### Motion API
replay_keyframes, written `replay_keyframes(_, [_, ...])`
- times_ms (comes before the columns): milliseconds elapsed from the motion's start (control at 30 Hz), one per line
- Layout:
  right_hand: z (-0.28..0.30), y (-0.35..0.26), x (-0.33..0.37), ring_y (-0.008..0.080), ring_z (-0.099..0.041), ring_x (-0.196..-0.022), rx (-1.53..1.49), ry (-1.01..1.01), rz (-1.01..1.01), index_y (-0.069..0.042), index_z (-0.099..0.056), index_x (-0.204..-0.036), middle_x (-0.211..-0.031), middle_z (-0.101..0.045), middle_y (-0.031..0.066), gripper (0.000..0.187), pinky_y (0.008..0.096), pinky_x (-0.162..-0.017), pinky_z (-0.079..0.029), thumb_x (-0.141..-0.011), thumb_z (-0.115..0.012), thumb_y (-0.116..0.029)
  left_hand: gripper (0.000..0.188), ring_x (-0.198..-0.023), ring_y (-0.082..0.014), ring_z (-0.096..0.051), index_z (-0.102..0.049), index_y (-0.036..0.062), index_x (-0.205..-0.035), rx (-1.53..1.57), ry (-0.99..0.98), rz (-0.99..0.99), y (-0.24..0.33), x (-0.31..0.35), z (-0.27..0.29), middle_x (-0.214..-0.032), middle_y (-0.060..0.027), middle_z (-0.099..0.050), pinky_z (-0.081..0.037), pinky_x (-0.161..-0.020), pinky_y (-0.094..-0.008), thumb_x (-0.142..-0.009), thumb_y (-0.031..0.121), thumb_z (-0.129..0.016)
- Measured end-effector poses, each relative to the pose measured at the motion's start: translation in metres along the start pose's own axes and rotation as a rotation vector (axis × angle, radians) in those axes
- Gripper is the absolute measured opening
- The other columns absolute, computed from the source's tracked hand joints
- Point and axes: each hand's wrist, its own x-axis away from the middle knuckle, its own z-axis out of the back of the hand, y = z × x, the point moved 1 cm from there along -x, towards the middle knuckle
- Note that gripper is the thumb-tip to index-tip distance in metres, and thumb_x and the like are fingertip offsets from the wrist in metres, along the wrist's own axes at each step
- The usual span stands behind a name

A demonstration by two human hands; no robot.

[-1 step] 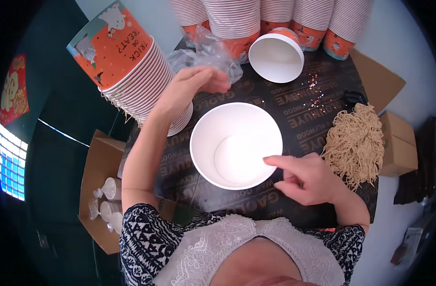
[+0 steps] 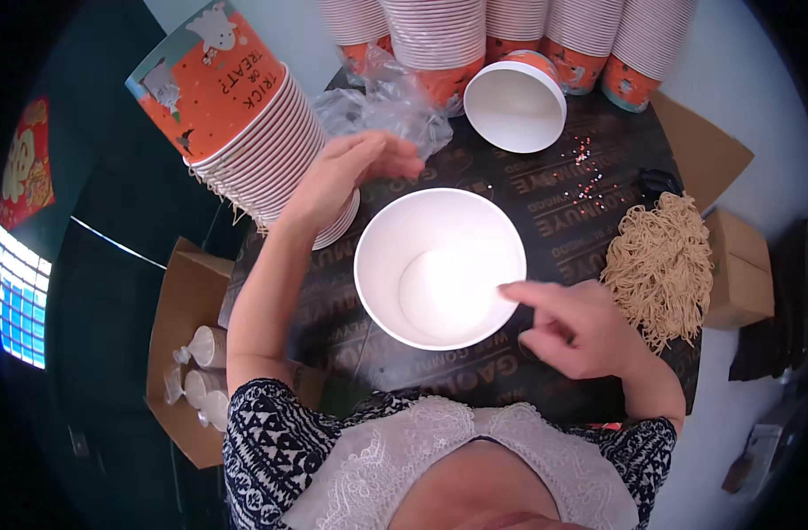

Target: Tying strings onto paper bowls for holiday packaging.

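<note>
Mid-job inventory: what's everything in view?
Open bucket: 1, white inside, centre
Tilted bucket: 1, white and orange, back
Bucket stacks: 6, orange and white, one left, five back
Crumpled plastic: 1, clear, back left
String pile: 1, tan, right
Specks: many, red and white, back right
Small object: 1, black, back right
Table: 1, dark, centre
Closed box: 1, brown, right
Cardboard panel: 1, brown, back right
Open carton: 1, brown, lower left
Wrapped cylinders: 3 visible, pale, inside open carton
Wall decoration: 1, red and gold, far left
Barred window: 1, blue, far left
Sleeves: 2, black and white, bottom
Left hand: 1, bare, left of centre
Right hand: 1, bare, at open bucket's rim
</note>
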Motion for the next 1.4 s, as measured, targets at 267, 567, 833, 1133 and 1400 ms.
replay_keyframes(267, [0.017, 0.017, -0.021, 0.0121, -0.05, -0.056, 0.181, 0.367, -0.119, -0.002, -0.066, -0.108, -0.086, -0.056, 0.0079, 0.026, 0.025, -0.051, -0.039, -0.083, -0.067, 0.0, 0.071, -0.123, -0.0234, -0.055, -0.042, -0.0041, -0.141, 0.395, -0.131, 0.058, -0.046, 0.061, -0.009, -0.135, -0.015, -0.055, -0.042, -0.105, -0.0366, -0.083, 0.03, -0.063])
replay_keyframes(567, [0.005, 0.04, -0.055, 0.0238, -0.063, -0.079, 0.226, 0.196, -0.158, -0.004, -0.067, -0.102, -0.099, -0.063, 0.0083, 0.022, 0.0341, -0.067, -0.05, -0.082, -0.068, -0.012, 0.057, -0.114, -0.0195, -0.059, -0.046, -0.0026, -0.136, 0.473, -0.151, 0.298, -0.04, 0.049, -0.062, -0.128, -0.0129, -0.057, -0.048, -0.098, -0.0324, -0.082, 0.01, -0.056])
replay_keyframes(833, [-0.002, 0.043, -0.07, 0.0307, -0.066, -0.08, 0.504, 0.015, -0.164, -0.008, -0.069, -0.089, -0.085, -0.066, 0.0085, 0.013, 0.0412, -0.068, -0.051, -0.081, -0.064, -0.017, 0.044, -0.099, -0.0167, -0.06, -0.05, -0.0022, -0.124, 0.42, -0.044, 0.217, -0.041, 0.042, -0.097, -0.113, -0.0103, -0.06, -0.05, -0.087, -0.0292, -0.082, 0.01, -0.053])
replay_keyframes(1133, [-0.01, 0.037, -0.065, 0.0279, -0.062, -0.067, 0.714, 0.155, 0.085, -0.007, -0.061, -0.073, -0.071, -0.058, 0.0078, 0.018, 0.0417, -0.057, -0.048, -0.073, -0.074, -0.019, 0.034, -0.091, -0.0131, -0.057, -0.05, -0.0005, -0.118, 0.504, 0.006, 0.167, -0.036, 0.051, -0.111, -0.104, -0.0092, -0.06, -0.048, -0.08, -0.0275, -0.085, 0.009, -0.049])
replay_keyframes(1400, [-0.005, 0.019, -0.053, 0.022, -0.058, -0.061, 0.796, 0.257, 0.252, -0.008, -0.055, -0.072, -0.066, -0.052, 0.0048, 0.023, 0.0341, -0.051, -0.045, -0.072, -0.075, -0.019, 0.041, -0.097, -0.015, -0.06, -0.04, -0.0004, -0.127, 0.365, -0.022, 0.006, -0.008, 0.068, -0.122, -0.119, -0.0158, -0.06, -0.049, -0.083, -0.0273, -0.085, -0.001, -0.04])
